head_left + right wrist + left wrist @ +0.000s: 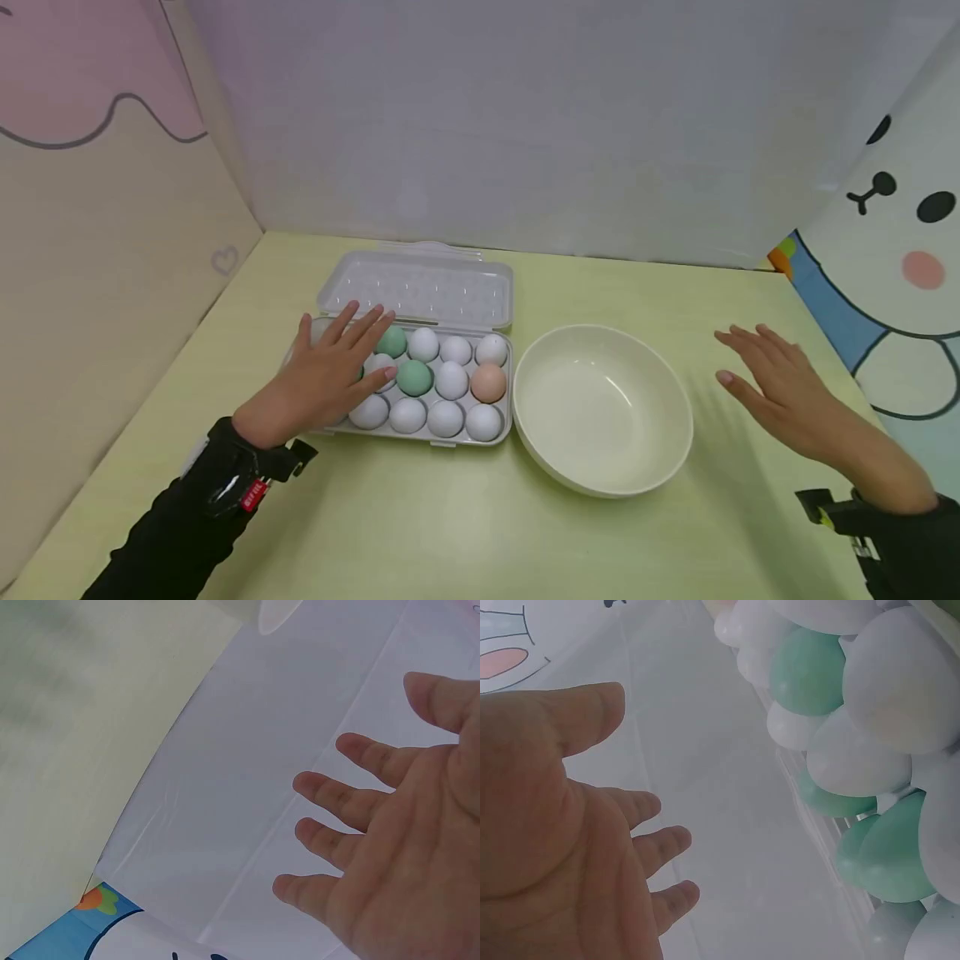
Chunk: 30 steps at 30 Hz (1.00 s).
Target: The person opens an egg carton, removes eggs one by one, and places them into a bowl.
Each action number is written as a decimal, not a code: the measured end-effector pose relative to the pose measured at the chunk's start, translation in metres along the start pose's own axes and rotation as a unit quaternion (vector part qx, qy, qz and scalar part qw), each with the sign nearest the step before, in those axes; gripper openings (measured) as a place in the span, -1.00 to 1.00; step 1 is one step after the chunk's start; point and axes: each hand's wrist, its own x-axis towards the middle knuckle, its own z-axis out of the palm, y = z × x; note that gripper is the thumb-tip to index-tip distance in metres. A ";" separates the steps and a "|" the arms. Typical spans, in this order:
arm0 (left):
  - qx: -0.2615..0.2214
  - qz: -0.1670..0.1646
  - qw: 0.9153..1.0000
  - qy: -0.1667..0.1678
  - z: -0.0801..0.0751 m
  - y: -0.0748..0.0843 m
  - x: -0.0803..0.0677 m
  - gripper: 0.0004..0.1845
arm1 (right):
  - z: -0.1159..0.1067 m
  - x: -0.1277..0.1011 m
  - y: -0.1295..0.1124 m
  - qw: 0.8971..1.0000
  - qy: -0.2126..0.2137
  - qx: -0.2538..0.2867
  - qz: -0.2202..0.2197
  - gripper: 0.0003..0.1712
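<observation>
Left hand, fingers spread, hovers over egg carton left of centre; right hand, fingers extended, hangs at frame right, near cream bowl.

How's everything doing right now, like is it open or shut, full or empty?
Egg box: open, with eggs in it
Lid: folded back
Eggs: sitting in the box, no cracks showing on the parts in sight
Bowl: upright and empty
Left hand: fingers straight, holding nothing
Right hand: fingers straight, holding nothing
</observation>
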 end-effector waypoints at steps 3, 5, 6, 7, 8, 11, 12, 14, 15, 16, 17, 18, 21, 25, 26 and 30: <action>-0.005 0.002 1.000 0.000 0.001 0.003 -0.002 -0.26 | 0.002 -0.001 0.000 1.000 -0.004 0.007 0.000 -0.41; -0.006 0.006 1.000 -0.003 0.002 0.006 -0.002 -0.26 | 0.004 -0.002 0.000 1.000 -0.010 0.020 0.001 -0.40; -0.007 0.009 1.000 -0.006 0.002 0.008 -0.002 -0.27 | 0.005 -0.001 0.000 0.999 -0.016 0.028 0.005 -0.39; -0.008 0.012 1.000 -0.011 0.003 0.010 -0.002 -0.27 | 0.006 -0.001 0.000 0.999 -0.022 0.040 0.010 -0.38; -0.009 0.016 1.000 -0.017 0.004 0.012 -0.002 -0.27 | 0.007 0.000 -0.001 0.998 -0.032 0.054 0.017 -0.36; -0.021 0.029 0.999 -0.033 0.007 0.018 0.001 -0.26 | 0.012 0.004 -0.002 0.992 -0.062 0.099 0.051 -0.27; -0.027 0.035 0.998 -0.036 0.009 0.020 0.002 -0.26 | 0.014 0.006 -0.003 0.989 -0.071 0.115 0.063 -0.24; -0.033 0.058 0.997 -0.034 0.012 0.025 0.006 -0.28 | 0.020 0.012 -0.004 0.983 -0.079 0.142 0.080 -0.21; -0.033 0.071 0.996 -0.031 0.014 0.027 0.008 -0.29 | 0.024 0.014 -0.004 0.981 -0.079 0.154 0.085 -0.21; -0.033 0.085 0.996 -0.026 0.015 0.030 0.010 -0.31 | 0.029 0.018 -0.005 0.979 -0.075 0.166 0.088 -0.22; -0.030 0.100 0.994 -0.021 0.017 0.033 0.012 -0.33 | 0.034 0.021 -0.005 0.977 -0.069 0.181 0.087 -0.24; -0.027 0.116 0.993 -0.014 0.018 0.036 0.013 -0.35 | 0.038 0.024 -0.005 0.976 -0.061 0.193 0.086 -0.26; -0.031 0.146 0.989 -0.012 0.021 0.048 0.018 -0.42 | 0.051 0.028 -0.006 0.969 -0.040 0.231 0.082 -0.31; -0.058 0.189 0.980 -0.010 0.028 0.061 0.023 -0.54 | 0.062 0.030 -0.008 0.960 -0.035 0.258 0.100 -0.32; -0.063 0.203 0.977 -0.006 0.030 0.064 0.024 -0.56 | 0.064 0.030 -0.008 0.959 -0.036 0.260 0.107 -0.32; -0.054 0.256 0.965 0.025 0.041 0.071 0.028 -0.65 | 0.073 0.031 -0.010 0.956 -0.036 0.261 0.125 -0.37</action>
